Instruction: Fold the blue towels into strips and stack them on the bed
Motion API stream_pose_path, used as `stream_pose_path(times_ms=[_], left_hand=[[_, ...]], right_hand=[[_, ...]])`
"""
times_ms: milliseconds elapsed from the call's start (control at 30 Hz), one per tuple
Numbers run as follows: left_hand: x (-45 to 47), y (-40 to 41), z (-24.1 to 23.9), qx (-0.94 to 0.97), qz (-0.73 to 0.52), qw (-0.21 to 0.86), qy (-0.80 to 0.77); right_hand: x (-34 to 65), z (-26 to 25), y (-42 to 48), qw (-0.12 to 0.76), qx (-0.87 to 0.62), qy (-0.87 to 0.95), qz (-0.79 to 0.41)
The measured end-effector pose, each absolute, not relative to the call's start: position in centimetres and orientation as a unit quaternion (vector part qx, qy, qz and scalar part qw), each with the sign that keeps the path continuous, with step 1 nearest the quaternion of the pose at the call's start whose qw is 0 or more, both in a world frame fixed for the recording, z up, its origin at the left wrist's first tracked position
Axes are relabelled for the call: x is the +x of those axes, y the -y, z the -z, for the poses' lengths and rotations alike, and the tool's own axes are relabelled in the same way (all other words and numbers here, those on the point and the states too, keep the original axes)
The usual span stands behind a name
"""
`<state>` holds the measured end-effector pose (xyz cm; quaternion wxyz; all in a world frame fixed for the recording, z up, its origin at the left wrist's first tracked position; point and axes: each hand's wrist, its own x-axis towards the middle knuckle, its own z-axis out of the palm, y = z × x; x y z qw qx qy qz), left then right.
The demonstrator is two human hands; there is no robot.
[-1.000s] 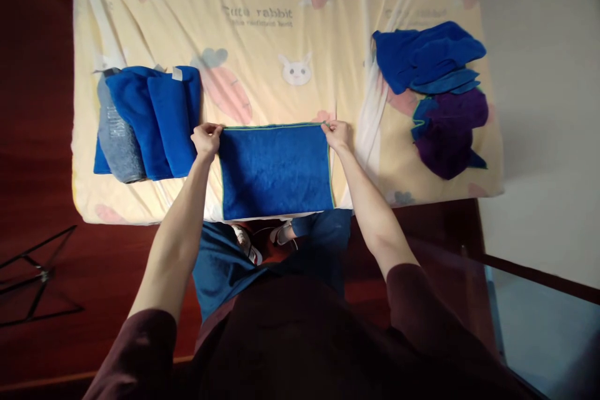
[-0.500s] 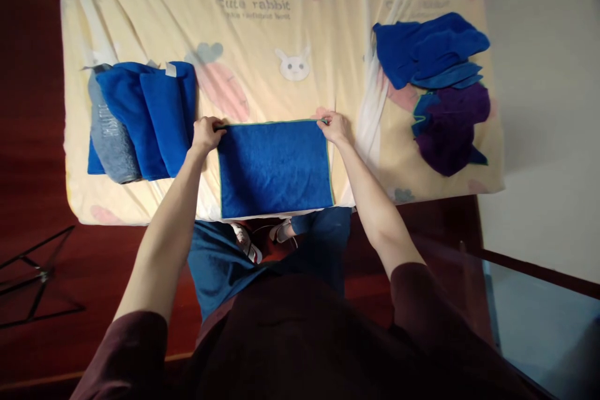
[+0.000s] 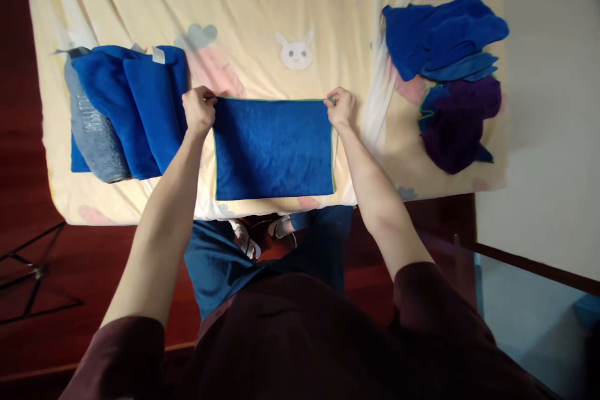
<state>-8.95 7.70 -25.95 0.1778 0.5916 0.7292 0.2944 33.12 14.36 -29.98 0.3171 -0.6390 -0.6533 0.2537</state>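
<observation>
A blue towel (image 3: 274, 149) with a green hem lies flat and folded on the cream printed bed sheet (image 3: 281, 12), near the bed's front edge. My left hand (image 3: 199, 110) pinches its far left corner, fingers closed on the cloth. At the far right corner my right hand (image 3: 340, 106) pinches the towel the same way. Both forearms reach forward from dark red sleeves.
Folded blue towels (image 3: 140, 112) and a grey one (image 3: 94, 134) are stacked at the left of the bed. A loose heap of blue cloths (image 3: 440, 34) and a purple cloth (image 3: 457, 122) lies at the right. Red-brown floor surrounds the bed; a black stand (image 3: 28, 269) is at lower left.
Both hands have drawn the towel a little farther onto the bed, away from the front edge. The camera has tipped forward, so the bed sits lower in view.
</observation>
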Motion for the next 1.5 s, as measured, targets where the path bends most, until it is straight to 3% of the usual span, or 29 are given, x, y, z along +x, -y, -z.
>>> stream_pose_path(times_ms=[167, 300, 433, 667, 900, 1233, 1500], left_hand=[[-3.9, -5.0, 25.2, 0.646, -0.29, 0.093, -0.7], [0.7, -2.5, 26.2, 0.739, -0.244, 0.165, -0.606], [-0.1, -1.8, 27.9, 0.715, -0.23, 0.193, -0.631], [-3.7, -1.9, 26.1, 0.712, -0.239, 0.178, -0.636], [1.2, 5.0, 26.6, 0.871, -0.122, 0.229, -0.416], [-3.3, 10.8, 26.6, 0.908, -0.03, 0.317, -0.272], [-7.4, 15.6, 26.5, 0.883, -0.054, 0.304, -0.355]], right_hand=[[28.0, 27.8, -10.7, 0.247, -0.608, 0.743, -0.132], [22.0, 27.3, -6.0, 0.167, -0.511, 0.825, -0.177], [22.1, 28.1, -4.4, 0.113, -0.51, 0.831, -0.191], [28.4, 27.3, -6.2, 0.139, -0.563, 0.799, -0.16], [24.9, 26.1, 1.7, 0.091, -0.309, 0.916, -0.24], [29.2, 25.6, 8.2, 0.061, -0.192, 0.939, -0.279], [34.0, 25.9, 11.7, 0.043, -0.261, 0.918, -0.296]])
